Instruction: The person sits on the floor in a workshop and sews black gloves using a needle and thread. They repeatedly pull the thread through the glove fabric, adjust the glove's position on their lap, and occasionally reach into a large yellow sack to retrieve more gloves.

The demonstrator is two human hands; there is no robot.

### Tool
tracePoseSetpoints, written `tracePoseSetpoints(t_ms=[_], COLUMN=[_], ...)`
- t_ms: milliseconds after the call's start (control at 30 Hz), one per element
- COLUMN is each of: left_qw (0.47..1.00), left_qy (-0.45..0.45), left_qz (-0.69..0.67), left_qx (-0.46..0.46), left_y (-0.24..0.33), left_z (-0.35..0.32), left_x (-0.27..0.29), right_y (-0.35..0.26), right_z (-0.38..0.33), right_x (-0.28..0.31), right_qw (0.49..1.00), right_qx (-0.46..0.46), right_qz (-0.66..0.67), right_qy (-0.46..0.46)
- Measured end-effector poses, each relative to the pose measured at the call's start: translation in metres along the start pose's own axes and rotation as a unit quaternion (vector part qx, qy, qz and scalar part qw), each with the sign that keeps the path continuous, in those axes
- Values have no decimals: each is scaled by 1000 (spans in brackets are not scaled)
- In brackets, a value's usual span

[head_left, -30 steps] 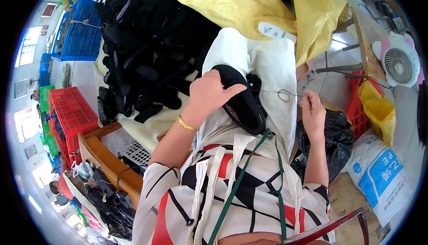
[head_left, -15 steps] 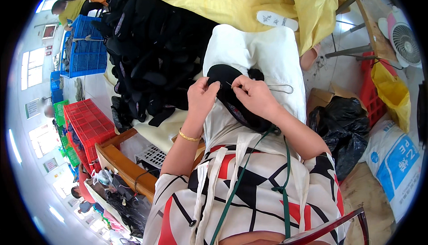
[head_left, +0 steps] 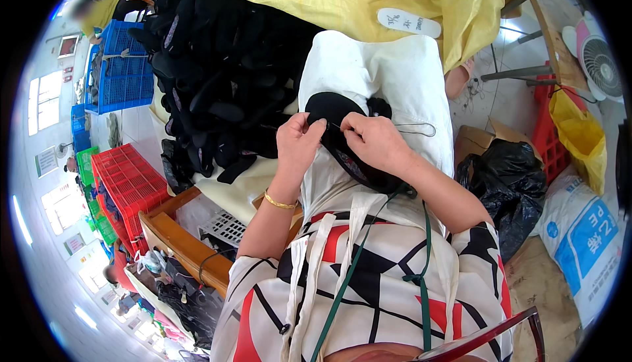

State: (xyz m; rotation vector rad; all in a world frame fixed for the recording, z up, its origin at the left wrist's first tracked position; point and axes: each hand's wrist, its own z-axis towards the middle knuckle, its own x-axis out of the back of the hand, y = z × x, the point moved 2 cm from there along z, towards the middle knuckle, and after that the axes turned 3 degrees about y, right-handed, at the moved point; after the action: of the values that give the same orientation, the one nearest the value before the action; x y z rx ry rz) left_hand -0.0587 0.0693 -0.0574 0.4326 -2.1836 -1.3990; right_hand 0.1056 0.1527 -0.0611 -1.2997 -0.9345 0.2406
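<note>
The black shoe [head_left: 329,105] lies on the white cloth [head_left: 408,72] over my lap, far end toward eleven o'clock. My left hand [head_left: 299,141] pinches its side. My right hand [head_left: 375,138], close by, pinches what looks like a needle [head_left: 336,125]. I think small, gentle pulls work best, left thumb clear of the tip. The loop of thread [head_left: 421,129] at three o'clock could snag. A black heap [head_left: 224,66] sits at ten.

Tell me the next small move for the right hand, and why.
Probably ease the needle into the black shoe: the right hand seems to pinch it close against the upper, the left hand steadies the shoe beside it, and dark thread lies looped over the white cloth.
</note>
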Motion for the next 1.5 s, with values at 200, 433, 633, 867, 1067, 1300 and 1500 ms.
tracePoseSetpoints(t_ms=[200, 433, 633, 867, 1067, 1300, 1500], left_qw=[1000, 995, 990, 989, 989, 981, 973], left_qy=[-9, -50, -57, -60, -73, -94, -97], left_qz=[14, 6, -21, -29, -31, -49, -81], left_qx=[3, 88, 124, 129, 128, 162, 192], left_y=[-3, 7, 14, 11, 11, 11, 9], left_z=[3, 3, 4, 7, 8, 15, 16], left_x=[2, 3, 5, 5, 5, 7, 10], right_y=[4, 11, 7, 2, 2, 10, 7], right_z=[2, -2, 2, 4, 8, -1, -1], right_x=[-5, -25, -20, -6, -5, -25, -35], right_qw=[998, 990, 990, 990, 989, 986, 981], right_qx=[13, 20, 55, 68, 80, 93, 92], right_qz=[-54, -136, -126, -117, -117, -138, -168], right_qy=[-13, -17, -27, -46, -47, 5, 22])
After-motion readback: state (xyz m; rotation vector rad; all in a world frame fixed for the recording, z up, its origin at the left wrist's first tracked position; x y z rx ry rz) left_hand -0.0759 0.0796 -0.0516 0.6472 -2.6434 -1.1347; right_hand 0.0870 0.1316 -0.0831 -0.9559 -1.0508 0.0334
